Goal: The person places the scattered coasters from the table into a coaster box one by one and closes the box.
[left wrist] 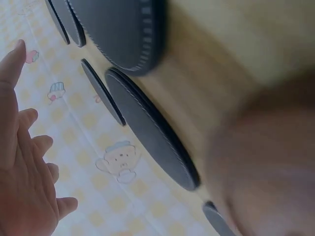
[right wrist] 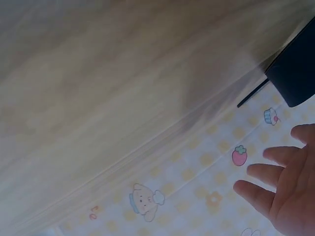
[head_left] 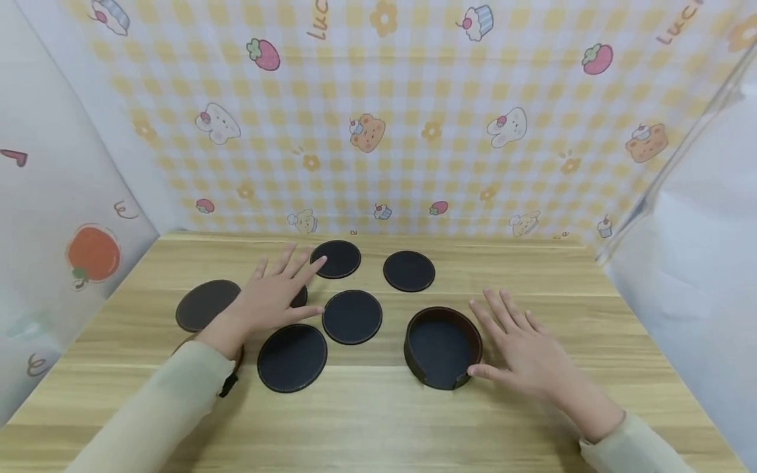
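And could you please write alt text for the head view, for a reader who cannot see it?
A bare-handed person's left grip, spread open, is above dark round coasters on a wood-grain table; the right grip, also open, is beside a round, notched holder. Behind is a yellow-checked cartoon backdrop.

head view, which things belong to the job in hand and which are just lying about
Likely the job: black coasters, round holder, left hand over the coasters, right hand by the holder.
Likely just surroundings: wooden table, patterned cloth behind.
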The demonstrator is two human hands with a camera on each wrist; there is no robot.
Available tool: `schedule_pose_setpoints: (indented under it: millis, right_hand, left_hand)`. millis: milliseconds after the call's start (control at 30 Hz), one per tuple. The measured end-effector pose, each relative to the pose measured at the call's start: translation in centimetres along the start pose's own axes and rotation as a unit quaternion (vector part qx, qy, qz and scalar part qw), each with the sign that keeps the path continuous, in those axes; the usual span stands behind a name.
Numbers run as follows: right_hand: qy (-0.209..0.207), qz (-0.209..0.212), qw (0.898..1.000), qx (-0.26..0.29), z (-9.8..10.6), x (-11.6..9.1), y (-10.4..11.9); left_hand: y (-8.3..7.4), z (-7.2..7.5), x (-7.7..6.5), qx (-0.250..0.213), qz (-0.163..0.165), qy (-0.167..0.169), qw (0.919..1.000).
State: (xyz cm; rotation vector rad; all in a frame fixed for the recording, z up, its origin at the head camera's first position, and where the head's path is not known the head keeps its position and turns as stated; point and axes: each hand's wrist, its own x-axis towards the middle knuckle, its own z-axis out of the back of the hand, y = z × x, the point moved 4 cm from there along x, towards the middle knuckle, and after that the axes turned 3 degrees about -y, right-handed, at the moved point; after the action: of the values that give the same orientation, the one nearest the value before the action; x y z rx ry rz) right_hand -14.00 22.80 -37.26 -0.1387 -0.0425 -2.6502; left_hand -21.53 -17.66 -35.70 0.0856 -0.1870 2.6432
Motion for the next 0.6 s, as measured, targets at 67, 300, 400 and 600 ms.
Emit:
schedule_pose_setpoints:
  millis: [67, 300, 400, 600]
  right_hand:
    - [0.002, 0.005, 1.0, 0.005, -0.2, 0.1, 0.4]
    - [-0.001, 0.035, 0.999, 0.035, -0.2, 0.5, 1.7]
    - [0.01, 0.035, 0.997, 0.061, -0.2, 0.6, 1.8]
    - [0.024, 0.037, 0.994, 0.103, -0.3, 1.0, 1.6]
  left_hand:
    - [-0.3, 0.0, 0.6, -0.01, -0.003, 0.002, 0.9999]
    - [-1.0, -0.6, 3.2, -0.048, -0.006, 0.024, 0.9986]
    - [-1.4, -0.9, 4.6, -0.088, -0.022, 0.027, 0.9955]
    - [-2.4, -1.1, 6.9, -0.128, -0.044, 0.031, 0.9904]
